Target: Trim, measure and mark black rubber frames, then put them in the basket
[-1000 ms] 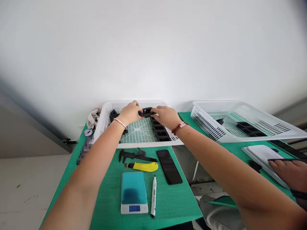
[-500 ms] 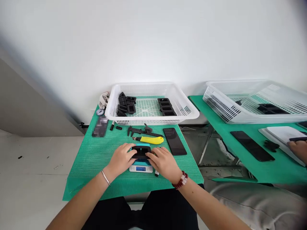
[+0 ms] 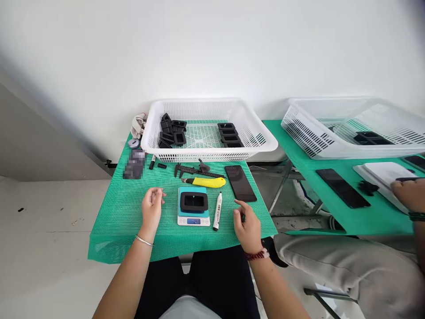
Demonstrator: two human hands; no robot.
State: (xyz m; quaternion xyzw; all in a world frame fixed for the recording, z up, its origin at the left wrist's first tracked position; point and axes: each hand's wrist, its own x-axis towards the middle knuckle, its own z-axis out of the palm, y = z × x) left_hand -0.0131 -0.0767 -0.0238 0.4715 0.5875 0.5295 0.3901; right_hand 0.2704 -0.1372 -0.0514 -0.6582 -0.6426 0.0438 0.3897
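A black rectangular frame piece lies on the blue top of a small digital scale, whose display is lit. My left hand is just left of the scale, fingers loosely curled and apart, holding nothing. To the right, my right hand rests over the green mat with its index finger extended and nothing in it. Between the scale and that hand lies an uncapped white marker. Behind the scale are a yellow cutter and a black caliper.
A white basket holding black pieces stands at the back of the green table. A black phone lies at the right. On the neighbouring table are another basket, a phone and a person's hand.
Both my hands have let go of the black piece and drawn apart, left and right, leaving it on the scale. The view has shifted slightly, and the marker is now fully visible.
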